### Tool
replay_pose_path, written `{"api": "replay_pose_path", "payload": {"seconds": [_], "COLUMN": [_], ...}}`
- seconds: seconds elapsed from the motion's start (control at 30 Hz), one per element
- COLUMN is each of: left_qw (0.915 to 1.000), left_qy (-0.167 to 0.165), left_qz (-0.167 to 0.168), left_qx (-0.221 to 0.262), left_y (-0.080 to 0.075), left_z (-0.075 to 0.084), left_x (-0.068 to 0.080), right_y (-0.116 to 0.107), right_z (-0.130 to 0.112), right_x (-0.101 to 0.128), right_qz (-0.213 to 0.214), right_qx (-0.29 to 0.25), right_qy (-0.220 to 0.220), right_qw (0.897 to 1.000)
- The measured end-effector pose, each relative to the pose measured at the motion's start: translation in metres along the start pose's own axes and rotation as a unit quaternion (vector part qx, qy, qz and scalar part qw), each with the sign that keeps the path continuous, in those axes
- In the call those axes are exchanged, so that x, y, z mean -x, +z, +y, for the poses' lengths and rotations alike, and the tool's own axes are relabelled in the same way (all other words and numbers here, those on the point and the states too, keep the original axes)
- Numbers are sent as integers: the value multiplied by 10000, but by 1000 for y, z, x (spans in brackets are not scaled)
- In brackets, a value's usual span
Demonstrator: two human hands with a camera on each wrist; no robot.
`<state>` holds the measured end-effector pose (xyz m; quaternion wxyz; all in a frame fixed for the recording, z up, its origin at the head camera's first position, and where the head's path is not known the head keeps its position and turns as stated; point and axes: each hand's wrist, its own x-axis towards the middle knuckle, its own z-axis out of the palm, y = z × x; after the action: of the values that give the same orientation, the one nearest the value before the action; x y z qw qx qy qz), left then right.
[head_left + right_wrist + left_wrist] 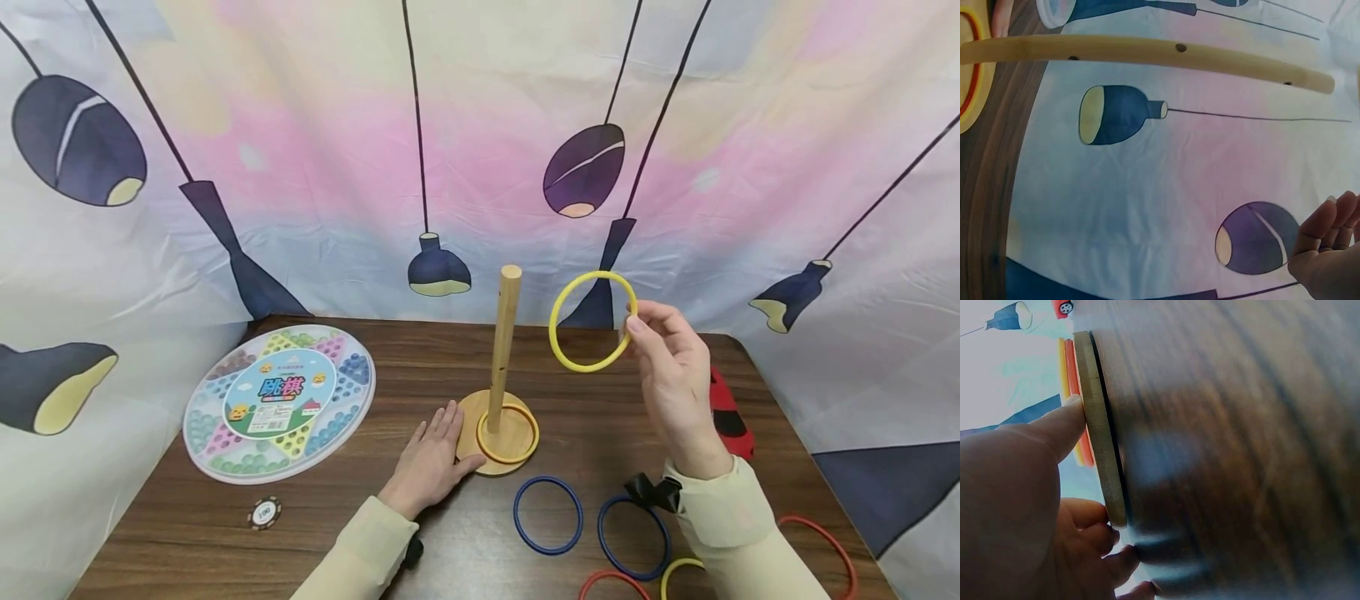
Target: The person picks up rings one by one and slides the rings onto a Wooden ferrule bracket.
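My right hand [675,375] pinches a yellow ring [554,323] at its right edge, thumb against fingers. It holds the ring upright in the air, to the right of a wooden peg [504,350] that rises from a round wooden base [471,417]. My left hand [431,462] rests at the base's left edge, fingers extended and thumb on the near side. Around the foot of the peg lies a yellow ring [1062,369] on top of a red ring [1072,369]. The held ring is outside the right wrist view, where the fingers show at the right edge.
Two blue rings, one nearer the base [516,514] and one beside it [611,546], lie in front. Red rings and a yellow ring [667,571] lie nearer. A Chinese checkers board [278,392] and a poker chip [265,513] are left, a red toy car [727,417] right.
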<state>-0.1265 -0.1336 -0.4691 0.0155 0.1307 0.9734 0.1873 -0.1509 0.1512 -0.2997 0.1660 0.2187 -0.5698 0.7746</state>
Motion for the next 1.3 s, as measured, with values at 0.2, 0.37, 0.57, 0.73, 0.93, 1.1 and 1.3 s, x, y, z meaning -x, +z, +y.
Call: {"api": "replay_pose_path", "payload": {"seconds": [0.2,0.37,0.57,0.73,0.93,1.1,1.3], "left_qw": [10000,10000,10000,10000,10000,10000,10000], "left_qy": [-33,-21,-28,-31,-14,-15,-46], "left_qz": [-45,-28,-16,-22,-15,6,-52], "left_qx": [-35,-18,-13,-16,-22,-1,-13], "left_y": [0,0,1,0,0,1,2], "left_z": [0,0,0,0,0,-1,-1], "left_x": [0,0,0,0,0,1,0], "right_y": [12,19,25,29,34,39,42], "right_z": [-3,-4,-4,-3,1,5,10], "right_x": [-3,-5,-7,-8,-11,-15,-18], "right_qz": [23,-70,-163,-173,-138,-134,-131], "right_qx": [44,266,599,752,760,775,842], "right_qy": [162,253,353,381,379,453,472], "right_qw": [9999,9993,9974,9963,9963,9959,9952]}}
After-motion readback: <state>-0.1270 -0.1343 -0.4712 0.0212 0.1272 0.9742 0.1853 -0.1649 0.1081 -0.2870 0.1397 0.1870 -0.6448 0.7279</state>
